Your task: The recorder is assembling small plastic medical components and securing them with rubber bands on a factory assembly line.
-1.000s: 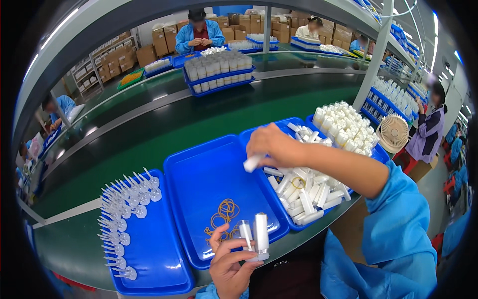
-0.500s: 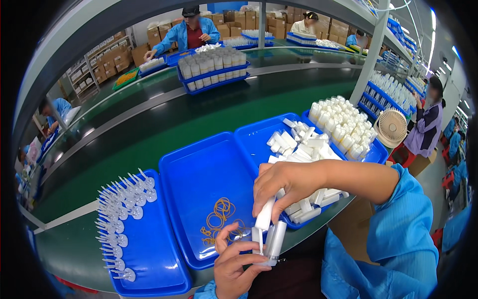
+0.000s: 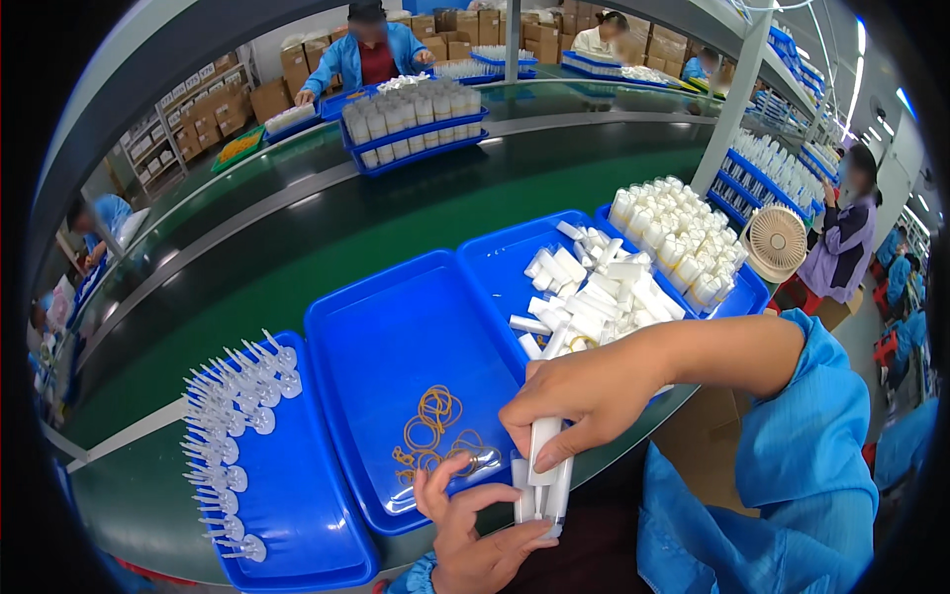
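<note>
Low in front of me, my left hand (image 3: 480,535) grips a small clear plastic base with upright white pieces (image 3: 524,500) in it, its index finger and thumb around the lower part. My right hand (image 3: 584,396) pinches a white rectangular block (image 3: 544,445) from above, over that base. Whether the block is seated in it is partly hidden by my fingers. Beside my left hand, tan rubber bands (image 3: 435,416) lie in the middle blue tray (image 3: 381,317). Beyond my right wrist, loose white blocks (image 3: 604,287) are heaped in another blue tray (image 3: 480,252).
The left blue tray (image 3: 297,495) holds several clear round-footed pieces with thin stems (image 3: 233,445). Bundled white pieces (image 3: 678,238) stand at right by a beige fan (image 3: 777,238). Behind runs a green conveyor (image 3: 396,218) with stacked trays (image 3: 416,134). Co-workers sit across it.
My right hand has moved down and slightly right, bringing the white block lower over the clear base. My left hand has shifted slightly right and down, still holding the base. The view has tilted slightly.
</note>
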The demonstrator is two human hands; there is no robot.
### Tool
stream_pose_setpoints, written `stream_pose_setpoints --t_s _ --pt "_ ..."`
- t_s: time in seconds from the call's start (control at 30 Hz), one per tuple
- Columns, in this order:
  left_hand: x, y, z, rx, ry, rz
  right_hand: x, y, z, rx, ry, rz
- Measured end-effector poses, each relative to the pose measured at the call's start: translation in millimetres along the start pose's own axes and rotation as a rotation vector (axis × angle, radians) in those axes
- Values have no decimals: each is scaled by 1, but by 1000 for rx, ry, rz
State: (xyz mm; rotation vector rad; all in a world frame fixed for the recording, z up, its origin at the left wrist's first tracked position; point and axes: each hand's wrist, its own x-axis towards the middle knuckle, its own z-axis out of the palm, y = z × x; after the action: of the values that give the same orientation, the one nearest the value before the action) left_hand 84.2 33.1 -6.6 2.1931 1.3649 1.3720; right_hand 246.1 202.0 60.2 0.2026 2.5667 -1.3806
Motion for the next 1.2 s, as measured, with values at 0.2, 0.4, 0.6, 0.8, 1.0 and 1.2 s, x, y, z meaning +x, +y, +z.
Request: stream_pose_setpoints --t_s 0.2,0.4,0.6,0.8,1.0,1.2 --pt "-10 6 2 117 118 67 2 3 16 76 13 -39" --pt "-10 -3 6 178 271 102 9 -6 25 -85 23 -86" --pt "-26 -6 17 11 411 65 11 -19 44 -147 80 -153" --pt "-25 9 6 -1398 32 -521 20 -47 56 -389 162 -427" --pt "-70 -18 17 -1565 14 -655 75 -35 48 -85 299 -598" --pt "-40 -2 -4 -1309 147 -718 144 54 7 -508 101 -89"
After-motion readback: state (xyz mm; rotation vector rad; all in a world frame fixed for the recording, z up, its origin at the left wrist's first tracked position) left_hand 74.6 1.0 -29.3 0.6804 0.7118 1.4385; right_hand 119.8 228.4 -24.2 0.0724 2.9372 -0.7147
